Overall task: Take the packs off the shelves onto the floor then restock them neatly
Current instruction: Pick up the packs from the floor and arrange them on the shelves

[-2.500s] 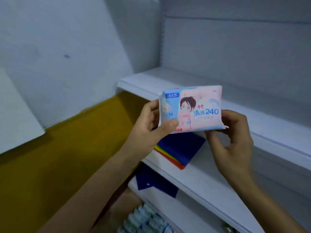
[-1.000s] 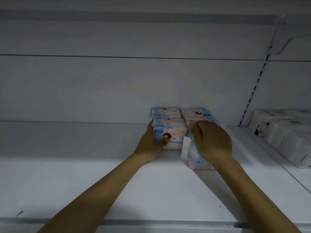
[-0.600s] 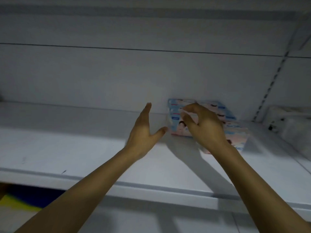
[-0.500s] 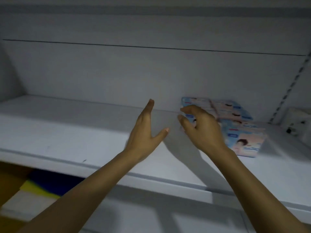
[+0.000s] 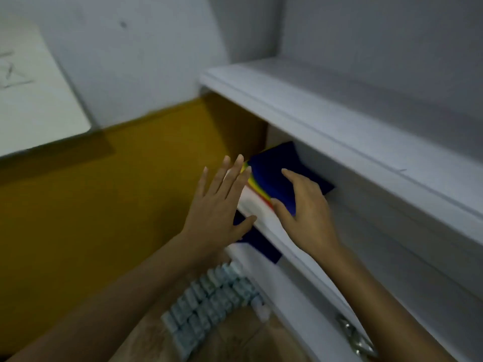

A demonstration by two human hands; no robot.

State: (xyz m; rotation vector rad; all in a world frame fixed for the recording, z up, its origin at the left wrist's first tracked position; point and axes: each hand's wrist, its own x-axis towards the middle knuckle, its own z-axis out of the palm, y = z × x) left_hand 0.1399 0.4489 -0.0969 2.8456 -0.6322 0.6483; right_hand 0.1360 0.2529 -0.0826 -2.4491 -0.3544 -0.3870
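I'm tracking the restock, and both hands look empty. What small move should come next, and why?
Probably lower the right hand to the pale blue packs on the floor and grip one: it and the left hand hold nothing, and those packs lie off the shelves.

No legible text or labels

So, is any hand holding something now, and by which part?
Nothing is held: the left hand is spread open, the right hand relaxed and empty.

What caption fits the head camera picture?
Open left hand and right hand hover beside white shelves, above packs on the floor.
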